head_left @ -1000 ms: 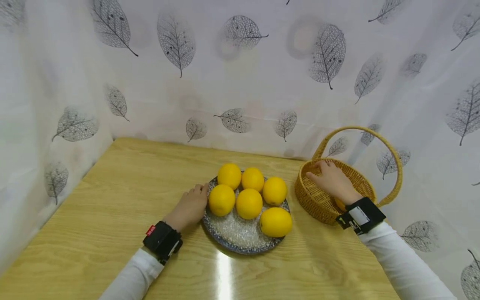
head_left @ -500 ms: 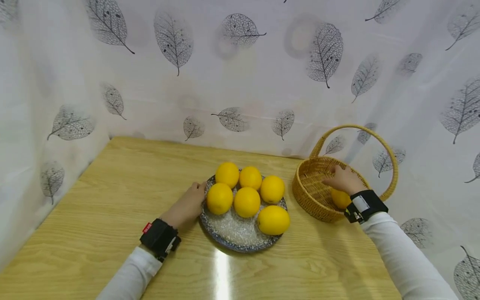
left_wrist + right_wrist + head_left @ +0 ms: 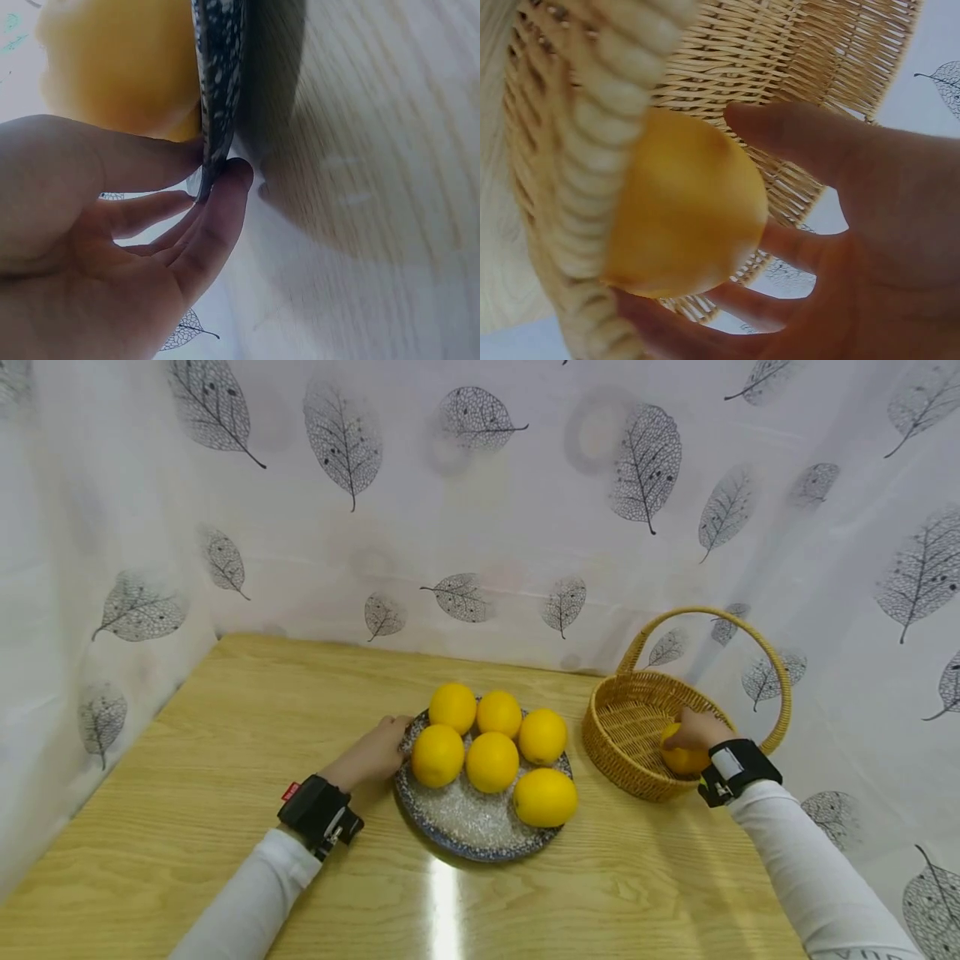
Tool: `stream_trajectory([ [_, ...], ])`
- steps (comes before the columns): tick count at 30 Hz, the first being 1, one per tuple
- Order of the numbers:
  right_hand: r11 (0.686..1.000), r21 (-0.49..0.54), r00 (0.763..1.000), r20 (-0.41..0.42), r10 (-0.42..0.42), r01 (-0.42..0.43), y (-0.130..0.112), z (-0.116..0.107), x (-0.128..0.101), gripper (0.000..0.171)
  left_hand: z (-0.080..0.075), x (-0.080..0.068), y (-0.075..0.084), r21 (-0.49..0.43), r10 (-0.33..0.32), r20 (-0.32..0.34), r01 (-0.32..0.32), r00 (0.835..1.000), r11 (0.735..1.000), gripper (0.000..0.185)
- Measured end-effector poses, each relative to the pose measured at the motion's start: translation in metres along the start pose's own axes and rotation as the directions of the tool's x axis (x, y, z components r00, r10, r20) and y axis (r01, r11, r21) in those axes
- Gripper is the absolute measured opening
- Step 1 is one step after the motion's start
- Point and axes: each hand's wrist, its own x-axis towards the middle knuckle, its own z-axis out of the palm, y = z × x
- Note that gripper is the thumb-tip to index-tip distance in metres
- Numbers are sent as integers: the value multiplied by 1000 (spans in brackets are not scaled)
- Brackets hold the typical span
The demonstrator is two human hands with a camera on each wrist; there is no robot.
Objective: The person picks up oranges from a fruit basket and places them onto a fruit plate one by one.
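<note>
My left hand pinches the left rim of a speckled grey plate with a dark blue edge. In the left wrist view the thumb lies on the plate's upper side and a finger is under it. Several yellow-orange oranges sit on the plate, among them a front one and an oval one at the right. My right hand reaches into a wicker basket, its fingers curled round an orange inside. The basket's rim hides part of that orange in the right wrist view.
The basket's tall arched handle rises above the right wrist. A wooden table lies beneath everything. Behind and at the sides hangs a white curtain with leaf prints.
My right hand has moved right and down within the basket and now holds the orange lying there. My left hand stays at the plate's rim. The view has shifted slightly.
</note>
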Motion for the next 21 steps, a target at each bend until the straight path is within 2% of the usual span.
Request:
stream_trajectory([
  [7,999,37,1000,7,15,-15,7,4,2,74,-2,3,1,1,-24,17,24,1000,1000,57],
  [16,996,93,1000,-8,3,-2,12,9,6,76,-7,2,8,12,-19,31,18,999,1000,55],
  [21,994,104,999,-48,-19,24,12,12,7,73,-7,3,7,7,-36,45,35,998,999,55],
])
